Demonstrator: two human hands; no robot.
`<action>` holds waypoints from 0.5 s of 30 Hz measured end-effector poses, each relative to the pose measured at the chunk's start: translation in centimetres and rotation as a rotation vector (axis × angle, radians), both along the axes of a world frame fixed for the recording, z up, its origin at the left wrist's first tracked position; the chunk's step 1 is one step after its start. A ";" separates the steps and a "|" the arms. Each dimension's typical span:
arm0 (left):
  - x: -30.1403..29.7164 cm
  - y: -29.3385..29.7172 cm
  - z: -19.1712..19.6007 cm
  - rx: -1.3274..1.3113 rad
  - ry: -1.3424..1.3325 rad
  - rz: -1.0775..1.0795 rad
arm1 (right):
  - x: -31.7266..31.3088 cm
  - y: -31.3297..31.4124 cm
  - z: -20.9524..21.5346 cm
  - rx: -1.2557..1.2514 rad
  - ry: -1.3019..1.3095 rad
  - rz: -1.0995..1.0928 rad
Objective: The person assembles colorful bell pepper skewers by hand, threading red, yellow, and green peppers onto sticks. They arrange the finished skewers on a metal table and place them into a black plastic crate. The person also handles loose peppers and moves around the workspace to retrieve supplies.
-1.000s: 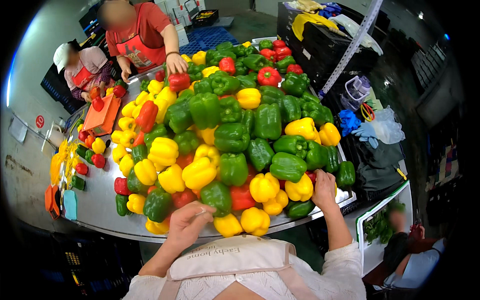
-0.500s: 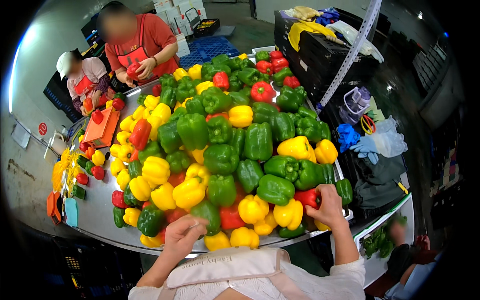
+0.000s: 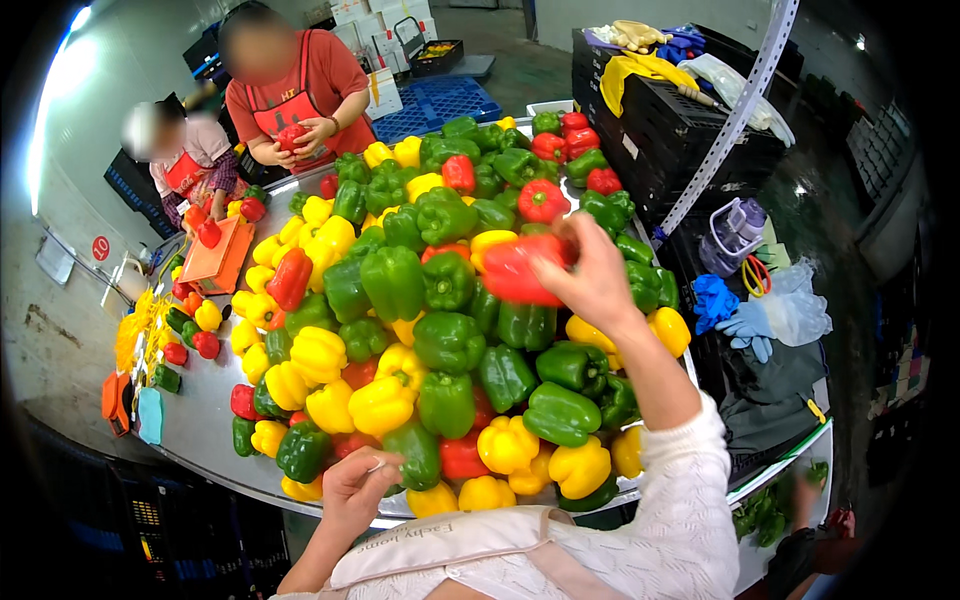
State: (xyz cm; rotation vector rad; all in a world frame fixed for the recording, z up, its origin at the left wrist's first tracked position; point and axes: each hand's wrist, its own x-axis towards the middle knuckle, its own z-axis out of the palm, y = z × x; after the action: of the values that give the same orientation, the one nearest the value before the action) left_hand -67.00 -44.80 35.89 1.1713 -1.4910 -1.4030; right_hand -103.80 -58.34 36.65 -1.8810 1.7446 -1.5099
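A red bell pepper (image 3: 518, 270), a little blurred, is gripped in my right hand (image 3: 597, 278) above the right side of the heap. Under and around it lie green bell peppers, among them a large one (image 3: 448, 342), and yellow ones such as the one nearby (image 3: 382, 404). At the front edge of the table, my left hand (image 3: 358, 492) is closed in a pinch beside a dark green pepper (image 3: 412, 452). Whatever its fingertips hold, if anything, is too small to make out.
Across the metal table (image 3: 205, 425), two co-workers handle red peppers near an orange scale (image 3: 217, 258). A perforated post (image 3: 735, 120) rises at the right, by stacked black crates (image 3: 680, 150). Blue gloves (image 3: 748, 328) and a purple jug (image 3: 735, 235) lie beyond the right edge.
My right hand has lifted the red pepper from the heap's near right corner and carried it up and away from me. My left hand stays pinched, slightly lower in the picture.
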 end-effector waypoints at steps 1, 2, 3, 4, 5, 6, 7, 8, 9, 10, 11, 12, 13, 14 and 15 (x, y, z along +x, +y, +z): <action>0.3 0.3 -0.4 -0.013 0.022 0.022 | 1.4 -2.6 0.0 -0.015 -0.079 0.021; 0.5 0.5 -0.6 -0.022 0.045 0.044 | 3.1 -5.2 0.3 -0.027 -0.175 0.099; 0.6 0.5 -0.6 -0.011 0.036 0.042 | 4.8 -7.0 0.7 -0.037 -0.267 0.172; 0.8 0.6 -0.5 -0.002 0.026 0.047 | 6.8 -8.2 1.2 -0.013 -0.311 0.304; 1.1 0.9 -0.3 0.005 0.015 0.063 | 8.8 -9.1 1.5 0.010 -0.355 0.446; 1.1 0.9 -0.1 0.006 0.005 0.074 | 9.9 -9.4 1.5 -0.044 -0.226 0.479; 1.1 0.9 0.2 0.008 -0.006 0.085 | 10.7 -9.2 1.3 -0.098 -0.098 0.511; 0.9 0.7 0.2 0.011 -0.004 0.083 | 10.5 -8.6 1.5 -0.084 -0.011 0.547; 1.0 0.7 0.2 0.012 0.013 0.094 | 10.5 -7.9 1.4 -0.091 0.006 0.609; 1.1 0.8 0.2 0.014 0.030 0.104 | 10.6 -6.9 1.5 -0.048 0.005 0.643; 1.2 0.8 0.0 0.018 0.055 0.115 | 10.5 -5.9 1.4 -0.001 0.010 0.678; 1.4 1.0 -0.1 0.016 0.064 0.112 | 10.4 -5.0 1.2 0.038 0.055 0.711; 1.5 1.1 -0.2 0.014 0.073 0.105 | 10.1 -4.0 1.0 0.078 0.101 0.740; 1.6 1.1 -0.3 0.009 0.084 0.098 | 9.8 -2.8 1.2 0.162 0.135 0.782; 1.7 1.2 -0.5 -0.001 0.091 0.088 | 9.6 -1.3 1.2 0.139 0.121 0.805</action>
State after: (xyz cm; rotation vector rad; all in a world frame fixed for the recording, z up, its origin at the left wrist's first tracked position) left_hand -65.32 -43.64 35.41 1.1436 -1.3612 -1.3781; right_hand -94.24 -59.63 37.86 -2.2221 0.8782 -0.9499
